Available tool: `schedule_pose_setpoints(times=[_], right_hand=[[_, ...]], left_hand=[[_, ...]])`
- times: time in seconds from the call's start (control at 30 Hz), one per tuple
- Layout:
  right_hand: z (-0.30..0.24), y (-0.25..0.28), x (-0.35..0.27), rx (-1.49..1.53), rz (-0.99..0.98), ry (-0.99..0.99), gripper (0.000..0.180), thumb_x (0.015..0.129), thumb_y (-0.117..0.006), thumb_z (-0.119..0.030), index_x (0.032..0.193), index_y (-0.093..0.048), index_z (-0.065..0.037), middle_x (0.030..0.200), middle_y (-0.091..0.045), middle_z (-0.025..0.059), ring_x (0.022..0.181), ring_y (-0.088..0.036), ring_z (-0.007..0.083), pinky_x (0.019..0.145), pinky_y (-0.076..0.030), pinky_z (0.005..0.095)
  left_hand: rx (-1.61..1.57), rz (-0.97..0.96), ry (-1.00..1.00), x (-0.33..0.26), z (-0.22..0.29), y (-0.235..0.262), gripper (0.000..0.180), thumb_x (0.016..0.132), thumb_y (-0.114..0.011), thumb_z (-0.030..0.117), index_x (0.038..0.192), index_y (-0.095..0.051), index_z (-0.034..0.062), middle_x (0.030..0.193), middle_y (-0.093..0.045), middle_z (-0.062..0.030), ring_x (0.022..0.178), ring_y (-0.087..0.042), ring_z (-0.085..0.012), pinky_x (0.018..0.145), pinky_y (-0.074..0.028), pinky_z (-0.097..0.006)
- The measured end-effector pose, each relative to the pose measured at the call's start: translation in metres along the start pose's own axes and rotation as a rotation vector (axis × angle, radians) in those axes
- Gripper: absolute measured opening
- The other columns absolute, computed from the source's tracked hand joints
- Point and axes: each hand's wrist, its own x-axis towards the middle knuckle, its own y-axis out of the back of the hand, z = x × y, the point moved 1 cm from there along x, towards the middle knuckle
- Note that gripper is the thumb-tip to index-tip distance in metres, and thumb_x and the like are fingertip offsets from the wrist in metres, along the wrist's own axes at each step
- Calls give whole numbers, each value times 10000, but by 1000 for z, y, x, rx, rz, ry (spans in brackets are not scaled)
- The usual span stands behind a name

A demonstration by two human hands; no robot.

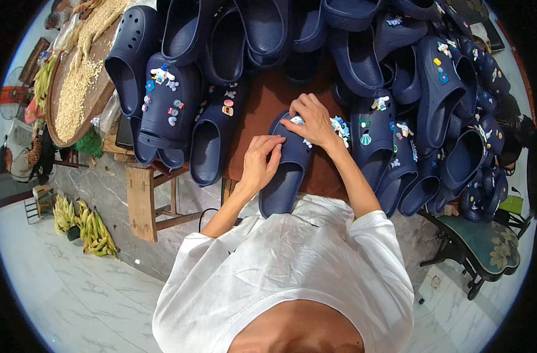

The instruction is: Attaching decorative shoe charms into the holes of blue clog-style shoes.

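Note:
A dark blue clog [283, 185] lies in front of me, its toe pointing away and its heel by my shirt. My left hand [260, 160] is closed at the clog's left edge, its fingertips on the upper. Over the toe, my right hand [313, 122] pinches a small white charm [297, 120] with thumb and fingers. Another small white charm [307, 143] sits lower on the upper. Just right of my right hand is a cluster of white, blue and yellow charms [339, 127]; what it rests on is partly hidden.
The brown tabletop [262, 97] bears many blue clogs, heaped high at the right [442, 88]. Charm-studded clogs [173, 100] stand at the left. A wooden stool [142, 203], a round tray of pale kernels [74, 112] and bunched green-yellow produce [95, 229] lie further left. A dark chair [477, 247] stands right.

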Motion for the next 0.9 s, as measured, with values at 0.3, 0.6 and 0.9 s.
schedule_pose_setpoints(times=[0.3, 0.6, 0.9], right_hand=[[2, -13, 7, 76, 78, -87, 252, 773, -700, -153, 655, -499, -57, 652, -516, 96, 637, -550, 298, 601, -440, 427], [14, 6, -40, 111, 373, -532, 231, 871, -709, -145, 773, -543, -18, 733, -551, 122, 666, -560, 303, 625, -443, 403], [-35, 26, -63, -182, 286, -383, 292, 853, -753, -266, 881, -580, -33, 788, -556, 98, 707, -561, 278, 651, -458, 409]], left_hand=[[-33, 121, 18, 1, -6, -12, 94, 904, -609, 55, 950, -691, 55, 931, -611, -94, 908, -545, -276, 812, -449, -372], [-94, 106, 40, 5, -8, -14, 71, 910, -594, 49, 923, -664, 47, 914, -597, -104, 912, -538, -275, 825, -427, -376], [-80, 111, 28, 5, -8, -18, 70, 910, -577, 34, 908, -644, 54, 911, -575, -104, 908, -503, -297, 816, -421, -389]])
